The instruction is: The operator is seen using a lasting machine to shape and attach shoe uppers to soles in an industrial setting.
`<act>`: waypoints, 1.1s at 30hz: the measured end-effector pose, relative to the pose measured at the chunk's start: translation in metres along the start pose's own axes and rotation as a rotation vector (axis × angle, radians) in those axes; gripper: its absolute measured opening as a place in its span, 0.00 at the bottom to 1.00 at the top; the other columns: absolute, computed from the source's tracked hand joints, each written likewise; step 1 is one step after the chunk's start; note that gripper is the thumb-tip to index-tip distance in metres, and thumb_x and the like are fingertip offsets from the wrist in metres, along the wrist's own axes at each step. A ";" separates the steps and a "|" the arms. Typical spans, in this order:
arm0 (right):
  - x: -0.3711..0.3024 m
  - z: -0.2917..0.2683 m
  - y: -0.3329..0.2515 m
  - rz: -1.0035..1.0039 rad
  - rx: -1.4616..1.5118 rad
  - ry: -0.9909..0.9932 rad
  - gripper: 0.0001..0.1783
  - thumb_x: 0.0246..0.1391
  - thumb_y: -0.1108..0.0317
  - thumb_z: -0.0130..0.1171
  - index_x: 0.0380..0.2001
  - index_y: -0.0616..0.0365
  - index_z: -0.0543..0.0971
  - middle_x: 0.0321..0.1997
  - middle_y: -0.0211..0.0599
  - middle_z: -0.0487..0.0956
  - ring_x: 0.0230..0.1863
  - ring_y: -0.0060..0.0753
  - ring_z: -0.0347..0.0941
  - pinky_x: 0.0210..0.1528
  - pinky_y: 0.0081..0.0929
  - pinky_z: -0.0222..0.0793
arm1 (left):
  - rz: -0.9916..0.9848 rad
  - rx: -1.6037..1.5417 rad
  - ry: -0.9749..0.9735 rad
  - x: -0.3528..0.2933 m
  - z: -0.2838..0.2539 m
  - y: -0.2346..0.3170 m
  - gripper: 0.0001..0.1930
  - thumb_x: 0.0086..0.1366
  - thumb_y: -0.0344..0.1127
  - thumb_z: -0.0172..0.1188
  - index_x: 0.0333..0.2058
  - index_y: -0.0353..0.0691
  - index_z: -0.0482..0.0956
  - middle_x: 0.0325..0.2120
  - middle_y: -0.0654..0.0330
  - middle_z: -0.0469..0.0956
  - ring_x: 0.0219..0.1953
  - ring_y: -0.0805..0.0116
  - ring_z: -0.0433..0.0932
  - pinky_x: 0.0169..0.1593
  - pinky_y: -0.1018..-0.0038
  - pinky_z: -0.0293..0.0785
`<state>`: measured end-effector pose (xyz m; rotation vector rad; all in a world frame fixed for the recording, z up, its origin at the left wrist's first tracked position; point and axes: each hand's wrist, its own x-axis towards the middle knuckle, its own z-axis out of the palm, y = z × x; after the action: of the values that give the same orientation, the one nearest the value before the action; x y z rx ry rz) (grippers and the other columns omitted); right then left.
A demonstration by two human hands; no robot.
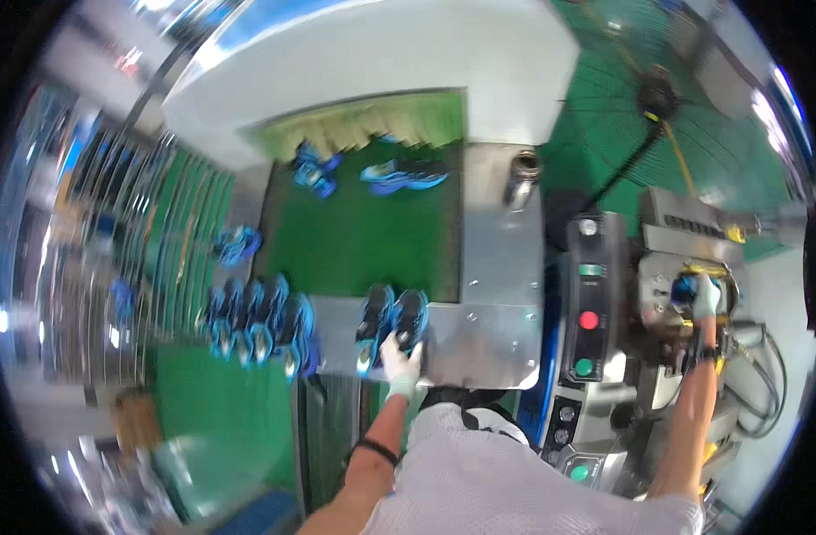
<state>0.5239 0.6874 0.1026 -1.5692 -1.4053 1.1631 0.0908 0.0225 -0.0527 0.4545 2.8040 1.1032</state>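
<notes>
My left hand (402, 363), in a white glove, grips the near end of a black-and-blue shoe (411, 314) at the front of the metal table. Right beside it on the left lies a similar shoe (370, 323). Far to the right, my gloved right hand (706, 296) is at a blue shoe (685, 290) inside the round opening of a machine (655, 294). Its fingers look closed on the shoe's edge, though they are small and partly hidden there.
More blue shoes (295, 330) line the table's left front. Others (404, 175) lie on the green conveyor belt (363, 245) by a fringed curtain (363, 125). A metal flask (522, 178) stands back right. A button panel (590, 299) and a fan (657, 94) are to the right.
</notes>
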 end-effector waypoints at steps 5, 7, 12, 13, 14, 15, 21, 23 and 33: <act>-0.254 0.178 -0.125 -0.433 -0.181 0.149 0.43 0.64 0.54 0.60 0.70 0.70 0.56 0.74 0.59 0.57 0.74 0.45 0.55 0.74 0.38 0.48 | -0.112 -0.029 -0.025 -0.012 -0.041 -0.029 0.39 0.58 0.42 0.70 0.62 0.32 0.63 0.58 0.42 0.66 0.62 0.45 0.65 0.66 0.60 0.61; -0.339 0.203 -0.107 -0.492 -0.204 0.038 0.42 0.65 0.58 0.56 0.72 0.69 0.50 0.76 0.59 0.52 0.78 0.47 0.46 0.77 0.37 0.41 | -0.023 -0.191 -0.100 0.006 -0.048 -0.012 0.39 0.60 0.43 0.68 0.63 0.31 0.60 0.60 0.40 0.64 0.64 0.43 0.63 0.68 0.59 0.59; -0.399 0.216 0.069 -0.344 -1.377 -0.127 0.57 0.45 0.63 0.69 0.72 0.72 0.47 0.76 0.71 0.42 0.78 0.71 0.29 0.77 0.57 0.27 | 0.076 -0.453 -0.213 0.112 -0.076 0.002 0.34 0.64 0.38 0.65 0.63 0.31 0.61 0.58 0.42 0.66 0.61 0.48 0.67 0.66 0.61 0.63; -0.409 0.214 0.076 -0.435 -1.353 -0.135 0.59 0.44 0.61 0.69 0.72 0.72 0.46 0.76 0.71 0.40 0.78 0.70 0.28 0.77 0.56 0.25 | 0.056 -0.491 -0.234 0.140 -0.083 -0.008 0.32 0.65 0.36 0.63 0.63 0.31 0.61 0.57 0.44 0.67 0.58 0.52 0.71 0.61 0.64 0.69; -0.405 0.217 0.079 -0.534 -1.321 -0.137 0.61 0.43 0.60 0.70 0.72 0.73 0.44 0.76 0.72 0.39 0.78 0.69 0.27 0.77 0.55 0.23 | 0.025 -0.520 -0.200 0.169 -0.075 -0.033 0.31 0.65 0.35 0.62 0.62 0.32 0.62 0.55 0.45 0.68 0.54 0.55 0.73 0.57 0.67 0.72; -0.385 0.200 0.094 -0.448 -1.258 -0.073 0.62 0.43 0.60 0.70 0.72 0.73 0.43 0.76 0.70 0.39 0.79 0.67 0.27 0.77 0.54 0.22 | -0.001 -0.510 -0.199 0.201 -0.054 -0.050 0.30 0.65 0.36 0.62 0.62 0.32 0.62 0.54 0.45 0.69 0.52 0.55 0.73 0.56 0.67 0.72; -0.446 0.244 0.015 -0.421 -0.917 -0.113 0.53 0.48 0.71 0.66 0.73 0.63 0.47 0.78 0.61 0.43 0.78 0.60 0.38 0.78 0.46 0.36 | 0.019 -0.175 0.143 0.401 -0.076 -0.203 0.38 0.64 0.40 0.64 0.65 0.26 0.58 0.58 0.38 0.64 0.48 0.50 0.73 0.51 0.64 0.75; -0.487 0.211 0.044 -0.360 -1.044 -0.067 0.50 0.50 0.73 0.65 0.72 0.64 0.50 0.76 0.63 0.46 0.77 0.62 0.42 0.76 0.47 0.41 | 0.013 -0.261 0.063 0.471 -0.082 -0.188 0.43 0.63 0.45 0.65 0.68 0.31 0.53 0.64 0.35 0.55 0.61 0.41 0.66 0.63 0.58 0.68; -0.592 0.198 0.105 0.474 -1.237 -0.322 0.40 0.49 0.57 0.65 0.63 0.66 0.67 0.67 0.60 0.65 0.69 0.54 0.62 0.70 0.40 0.57 | 0.424 0.289 0.011 0.639 -0.101 -0.181 0.16 0.68 0.48 0.55 0.48 0.47 0.79 0.50 0.55 0.77 0.54 0.52 0.73 0.57 0.53 0.64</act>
<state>0.3736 0.0770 0.0322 -2.7480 -2.2624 0.7814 -0.5796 0.0275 -0.0877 1.1129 2.9660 0.7466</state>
